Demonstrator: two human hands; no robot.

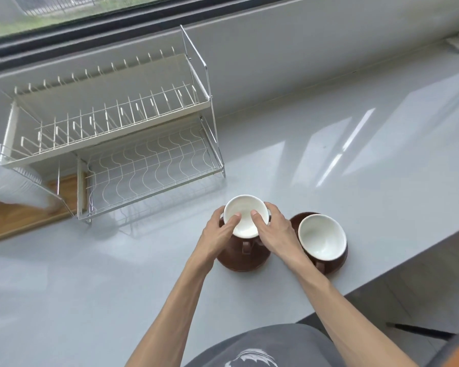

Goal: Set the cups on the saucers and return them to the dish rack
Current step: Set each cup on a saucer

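Both our hands, left hand (221, 229) and right hand (276, 229), clasp the center cup (245, 217) over its saucer (243, 262); the dish rack (112, 133) waits upper left, nearer our left.

On the counter (329, 160), a two-tier dish rack (112, 133) stands at the back left, partly on a wooden board (24, 215). In front and right of it, two cups (245, 217) (322, 238) sit side by side, each on a saucer (243, 260) (337, 266).
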